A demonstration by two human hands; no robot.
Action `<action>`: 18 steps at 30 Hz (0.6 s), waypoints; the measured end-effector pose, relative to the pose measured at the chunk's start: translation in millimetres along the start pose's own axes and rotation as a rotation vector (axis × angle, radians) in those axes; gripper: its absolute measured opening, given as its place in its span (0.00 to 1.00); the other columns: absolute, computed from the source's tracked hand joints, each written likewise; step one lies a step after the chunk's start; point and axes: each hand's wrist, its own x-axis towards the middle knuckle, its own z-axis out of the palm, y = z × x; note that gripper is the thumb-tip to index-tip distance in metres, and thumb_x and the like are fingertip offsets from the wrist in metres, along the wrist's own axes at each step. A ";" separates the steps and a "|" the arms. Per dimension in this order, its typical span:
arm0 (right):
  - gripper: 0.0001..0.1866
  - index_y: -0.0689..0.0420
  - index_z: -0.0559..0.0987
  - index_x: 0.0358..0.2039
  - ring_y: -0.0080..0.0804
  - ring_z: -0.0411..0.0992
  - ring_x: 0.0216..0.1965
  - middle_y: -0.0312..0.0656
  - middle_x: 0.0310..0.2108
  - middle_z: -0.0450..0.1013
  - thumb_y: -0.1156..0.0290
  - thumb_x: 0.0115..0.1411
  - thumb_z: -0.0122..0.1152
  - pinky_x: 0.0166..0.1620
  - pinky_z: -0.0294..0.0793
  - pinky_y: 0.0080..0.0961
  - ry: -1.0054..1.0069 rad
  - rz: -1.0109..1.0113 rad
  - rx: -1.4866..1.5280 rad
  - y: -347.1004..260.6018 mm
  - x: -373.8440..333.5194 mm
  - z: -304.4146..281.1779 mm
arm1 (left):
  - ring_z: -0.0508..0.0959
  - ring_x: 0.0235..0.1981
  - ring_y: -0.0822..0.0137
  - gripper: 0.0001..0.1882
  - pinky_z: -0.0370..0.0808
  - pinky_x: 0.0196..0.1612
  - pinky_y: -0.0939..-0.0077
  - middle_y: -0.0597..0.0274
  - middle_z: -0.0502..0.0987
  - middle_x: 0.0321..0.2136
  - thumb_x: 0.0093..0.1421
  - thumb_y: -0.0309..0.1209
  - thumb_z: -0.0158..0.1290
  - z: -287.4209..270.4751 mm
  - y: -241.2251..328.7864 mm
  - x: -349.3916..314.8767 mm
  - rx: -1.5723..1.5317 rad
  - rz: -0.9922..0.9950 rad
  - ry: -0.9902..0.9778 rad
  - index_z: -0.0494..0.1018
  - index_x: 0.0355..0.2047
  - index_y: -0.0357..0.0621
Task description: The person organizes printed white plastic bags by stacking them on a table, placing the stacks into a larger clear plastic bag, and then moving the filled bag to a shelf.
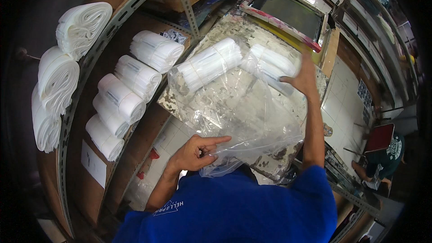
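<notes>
A large clear plastic bag (234, 112) lies spread over the paint-stained table in front of me. Inside or under its far part are a white banded roll (209, 65) on the left and more white rolled bundles (272, 60) on the right. My left hand (195, 153) is at the bag's near edge, its index finger stretched out and its thumb and other fingers curled on the film. My right hand (303, 76) reaches to the right-hand bundles, thumb spread from the fingers, with the thumb at their near end. Its fingertips are blurred.
A framed printing screen (288, 13) stands at the table's far end. On the left, a metal-edged shelf (72, 153) carries several white rolls (121, 94), with more stacked rolls (58, 76) further left. At the right are a red-seated chair (380, 137) and another person (384, 162).
</notes>
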 end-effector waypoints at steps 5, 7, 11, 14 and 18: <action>0.79 0.45 0.40 0.69 0.62 0.56 0.61 0.56 0.66 0.49 0.46 0.18 0.80 0.58 0.57 0.63 -0.456 -0.157 -0.453 -18.9 34.5 79.4 | 0.56 0.14 0.80 0.33 0.56 0.21 0.81 0.72 0.57 0.10 0.49 0.17 0.49 9.0 0.3 -6.0 -0.038 -0.040 0.099 0.66 0.59 0.40; 0.78 0.45 0.40 0.69 0.61 0.65 0.55 0.60 0.62 0.55 0.48 0.20 0.80 0.54 0.65 0.59 -0.544 -0.130 -0.399 -8.5 46.0 90.5 | 0.55 0.14 0.80 0.33 0.55 0.21 0.81 0.72 0.56 0.10 0.49 0.17 0.49 13.5 -3.0 -9.9 -0.058 -0.039 0.129 0.66 0.59 0.41; 0.67 0.52 0.53 0.67 0.55 0.74 0.40 0.59 0.37 0.74 0.59 0.20 0.73 0.46 0.73 0.39 -0.604 -0.105 -0.198 19.7 77.5 95.2 | 0.56 0.15 0.80 0.33 0.56 0.22 0.82 0.72 0.57 0.11 0.49 0.18 0.49 19.6 -8.6 -16.1 -0.080 -0.068 0.150 0.66 0.59 0.41; 0.62 0.54 0.58 0.63 0.54 0.73 0.42 0.58 0.36 0.75 0.60 0.20 0.72 0.46 0.73 0.38 -0.633 -0.087 -0.102 29.5 91.5 91.9 | 0.56 0.16 0.81 0.33 0.56 0.22 0.83 0.73 0.57 0.12 0.49 0.18 0.49 22.8 -8.9 -19.4 -0.096 -0.098 0.185 0.67 0.59 0.42; 0.60 0.57 0.60 0.61 0.53 0.73 0.44 0.56 0.44 0.73 0.58 0.21 0.73 0.48 0.73 0.38 -0.579 -0.022 -0.080 33.8 95.2 80.8 | 0.57 0.16 0.82 0.33 0.56 0.22 0.83 0.74 0.58 0.13 0.49 0.18 0.49 26.0 -15.4 -22.7 -0.086 -0.124 0.218 0.67 0.59 0.42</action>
